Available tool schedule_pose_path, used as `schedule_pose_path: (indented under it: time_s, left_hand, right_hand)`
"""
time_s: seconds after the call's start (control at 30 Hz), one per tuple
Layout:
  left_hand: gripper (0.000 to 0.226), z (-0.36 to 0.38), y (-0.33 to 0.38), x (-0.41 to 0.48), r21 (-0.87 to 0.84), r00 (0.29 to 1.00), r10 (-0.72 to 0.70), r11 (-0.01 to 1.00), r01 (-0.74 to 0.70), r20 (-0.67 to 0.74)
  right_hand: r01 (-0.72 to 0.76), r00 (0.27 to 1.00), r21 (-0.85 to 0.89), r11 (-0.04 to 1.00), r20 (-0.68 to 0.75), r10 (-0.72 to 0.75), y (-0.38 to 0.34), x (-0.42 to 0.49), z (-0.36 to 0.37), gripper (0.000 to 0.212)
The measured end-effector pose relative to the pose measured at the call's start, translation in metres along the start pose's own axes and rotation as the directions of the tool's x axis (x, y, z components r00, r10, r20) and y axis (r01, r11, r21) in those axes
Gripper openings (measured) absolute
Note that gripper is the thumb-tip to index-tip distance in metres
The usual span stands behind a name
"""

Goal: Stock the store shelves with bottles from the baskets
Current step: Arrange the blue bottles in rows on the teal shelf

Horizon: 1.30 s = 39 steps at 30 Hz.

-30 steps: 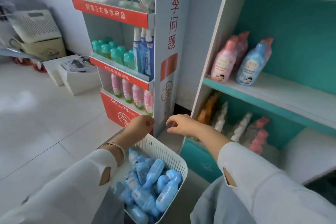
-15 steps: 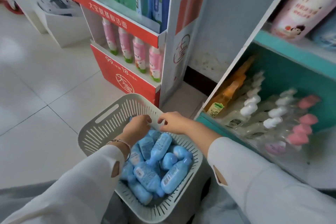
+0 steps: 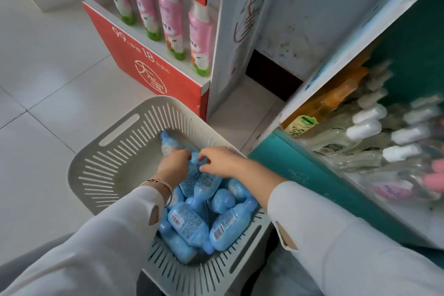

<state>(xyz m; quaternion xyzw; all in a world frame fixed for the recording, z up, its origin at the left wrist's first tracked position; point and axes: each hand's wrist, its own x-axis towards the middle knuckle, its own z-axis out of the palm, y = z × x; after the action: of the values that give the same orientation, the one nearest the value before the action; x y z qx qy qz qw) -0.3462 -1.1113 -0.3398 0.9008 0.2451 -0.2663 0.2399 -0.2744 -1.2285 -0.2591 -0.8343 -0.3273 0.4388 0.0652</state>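
Below, a slatted basket (image 3: 115,158) was seen on the tiled floor (image 3: 48,74), holding a heap of blue bottles (image 3: 189,221). The left hand (image 3: 174,163), a bracelet (image 3: 159,181) at its wrist, was lowered onto the far end of the heap with fingers curled over one bottle; whether that bottle was truly gripped could not be told. Just beside it, the right hand (image 3: 221,160) was held half open, fingertips touching the bottles and nothing clasped. Beyond the hands, pink bottles (image 3: 168,12) were ranged in a red display (image 3: 144,65). To the right of the right hand, a teal shelf (image 3: 312,173) was stocked with an orange bottle (image 3: 329,101) and blurred white-capped bottles (image 3: 365,127).
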Motion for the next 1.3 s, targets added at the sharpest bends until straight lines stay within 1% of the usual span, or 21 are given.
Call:
schedule_pose_path:
  time_s: [0.07,0.13,0.27,0.47,0.63,0.7,0.77,0.83,0.9,0.97,1.03,1.07,1.13,1.23,1.3]
  left_hand:
    - [0.031,-0.001,0.0,-0.006,0.009,0.999,-0.018,1.0,0.018,-0.032]
    - [0.03,-0.006,0.003,-0.015,0.043,0.999,-0.012,0.999,0.014,-0.043]
    - [0.031,-0.028,0.018,-0.043,0.111,0.99,0.07,0.992,-0.056,-0.126]
    - [0.031,-0.093,0.037,-0.096,0.097,0.95,0.126,0.99,-0.101,-0.287]
    - [0.027,-0.145,0.06,-0.147,0.112,0.908,0.182,0.982,-0.15,-0.378]
    - [0.025,-0.163,0.07,-0.17,0.109,0.895,0.204,0.979,-0.174,-0.398]
    - [0.024,-0.178,0.082,-0.192,0.105,0.876,0.233,0.972,-0.208,-0.422]
    - [0.022,-0.191,0.096,-0.216,0.119,0.851,0.258,0.966,-0.229,-0.458]
    - [0.017,-0.202,0.11,-0.238,0.147,0.814,0.296,0.955,-0.257,-0.5]
    - [0.017,-0.21,0.125,-0.259,0.181,0.763,0.332,0.943,-0.279,-0.555]
    - [0.02,-0.218,0.142,-0.277,0.197,0.701,0.343,0.938,-0.284,-0.626]
    - [0.022,-0.222,0.152,-0.285,0.189,0.674,0.335,0.94,-0.283,-0.658]
    - [0.024,-0.229,0.172,-0.302,0.186,0.631,0.327,0.942,-0.28,-0.704]
    - [0.028,-0.234,0.202,-0.322,0.16,0.579,0.321,0.937,-0.312,-0.749]
    - [0.031,-0.238,0.221,-0.332,0.135,0.534,0.324,0.922,-0.362,-0.781]
  right_hand:
    - [-0.011,1.0,-0.003,1.0,-0.007,0.011,0.002,-0.003,-0.001,0.039]
    - [-0.024,1.0,0.011,1.0,-0.014,0.024,0.001,-0.009,-0.004,0.039]
    - [-0.003,0.999,0.021,1.0,-0.052,0.004,-0.012,-0.037,-0.019,0.039]
    - [0.04,0.985,0.005,0.999,-0.166,-0.039,-0.036,-0.099,-0.045,0.041]
    - [0.042,0.962,-0.005,0.999,-0.27,-0.042,-0.056,-0.152,-0.061,0.044]
    - [0.042,0.947,-0.014,0.999,-0.319,-0.045,-0.062,-0.174,-0.067,0.041]
    - [0.052,0.93,0.0,0.999,-0.364,-0.049,-0.068,-0.195,-0.072,0.04]
    - [0.059,0.912,0.02,0.998,-0.407,-0.046,-0.073,-0.214,-0.075,0.044]
    - [0.064,0.898,0.031,0.997,-0.438,-0.044,-0.077,-0.23,-0.077,0.051]
    - [0.086,0.877,0.069,0.994,-0.478,-0.043,-0.079,-0.241,-0.079,0.057]
    - [0.124,0.84,0.118,0.985,-0.54,-0.041,-0.081,-0.253,-0.081,0.063]
    - [0.133,0.807,0.12,0.984,-0.59,-0.037,-0.08,-0.259,-0.082,0.064]
    - [0.156,0.721,0.106,0.982,-0.692,-0.039,-0.078,-0.273,-0.085,0.059]
    - [0.272,0.567,0.125,0.954,-0.822,-0.054,-0.07,-0.296,-0.092,0.044]
    - [0.292,0.474,0.145,0.945,-0.881,-0.012,-0.06,-0.311,-0.101,0.046]
